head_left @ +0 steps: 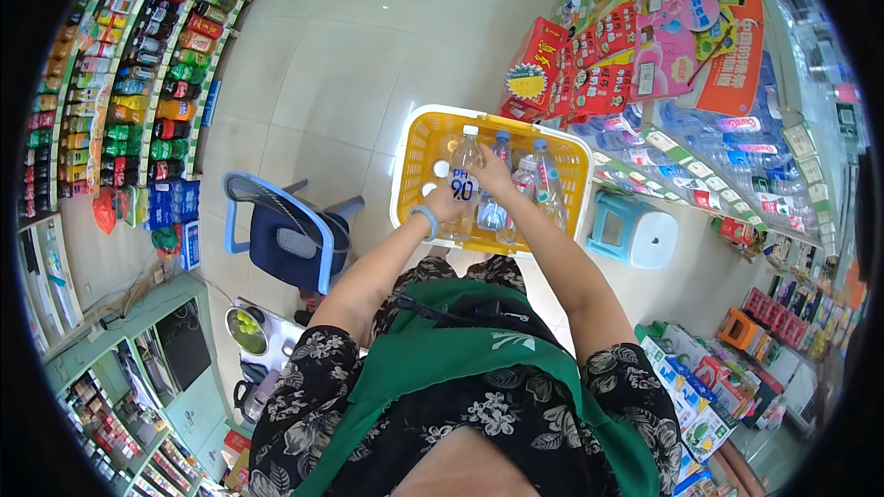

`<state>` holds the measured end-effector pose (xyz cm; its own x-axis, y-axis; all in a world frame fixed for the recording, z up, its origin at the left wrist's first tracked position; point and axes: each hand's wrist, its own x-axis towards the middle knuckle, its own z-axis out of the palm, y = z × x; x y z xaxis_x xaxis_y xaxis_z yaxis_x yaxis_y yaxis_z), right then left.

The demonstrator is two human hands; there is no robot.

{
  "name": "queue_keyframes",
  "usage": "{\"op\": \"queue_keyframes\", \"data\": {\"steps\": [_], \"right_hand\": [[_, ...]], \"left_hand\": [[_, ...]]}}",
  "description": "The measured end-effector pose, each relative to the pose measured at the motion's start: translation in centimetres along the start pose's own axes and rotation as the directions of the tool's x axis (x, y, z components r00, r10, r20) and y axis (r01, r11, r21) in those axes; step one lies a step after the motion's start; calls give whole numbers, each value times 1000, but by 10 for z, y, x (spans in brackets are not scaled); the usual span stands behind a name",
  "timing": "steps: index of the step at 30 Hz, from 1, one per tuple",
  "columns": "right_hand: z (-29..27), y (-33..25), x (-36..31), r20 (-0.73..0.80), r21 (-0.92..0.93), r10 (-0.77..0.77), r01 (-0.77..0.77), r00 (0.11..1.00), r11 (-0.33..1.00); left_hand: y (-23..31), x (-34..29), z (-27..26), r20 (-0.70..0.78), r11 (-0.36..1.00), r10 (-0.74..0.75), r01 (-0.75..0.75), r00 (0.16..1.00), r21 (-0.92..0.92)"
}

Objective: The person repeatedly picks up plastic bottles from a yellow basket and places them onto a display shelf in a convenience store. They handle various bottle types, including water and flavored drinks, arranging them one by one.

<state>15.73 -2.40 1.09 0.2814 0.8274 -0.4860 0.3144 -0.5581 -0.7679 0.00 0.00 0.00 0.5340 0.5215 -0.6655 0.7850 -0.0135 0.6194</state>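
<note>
1. Left hand (pixel 448 203), a pale blue band on its wrist, is wrapped around a clear plastic water bottle with a white cap and blue label (pixel 463 168), holding it upright.
2. Right hand (pixel 491 175) presses on the same bottle from the other side, fingers curled against it.
3. The gripped bottle stands inside a yellow plastic mesh shopping basket (pixel 411 156).
4. Just right of the grip, more clear blue-capped bottles (pixel 545 177) stand in the basket.
5. Further right, a light blue plastic stool (pixel 632 229); left of the grip, a blue-framed chair (pixel 281 235).
</note>
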Motion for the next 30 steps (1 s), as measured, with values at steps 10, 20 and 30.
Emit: {"op": "queue_keyframes", "data": {"steps": [10,20,30], "right_hand": [[-83,-46,-91,-44,-268,-334,311,942,912],[-278,-206,-219,-546,-339,-779,770,307,541],[-447,-269,-172,-818,-355,-558,640,141,681]], "left_hand": [[32,-16,-54,181,957,198,-230,963,177],[353,-168,-127,-32,619,782,-782,622,-77],[570,-146,-140,-354,597,763,-799,540,69]]}}
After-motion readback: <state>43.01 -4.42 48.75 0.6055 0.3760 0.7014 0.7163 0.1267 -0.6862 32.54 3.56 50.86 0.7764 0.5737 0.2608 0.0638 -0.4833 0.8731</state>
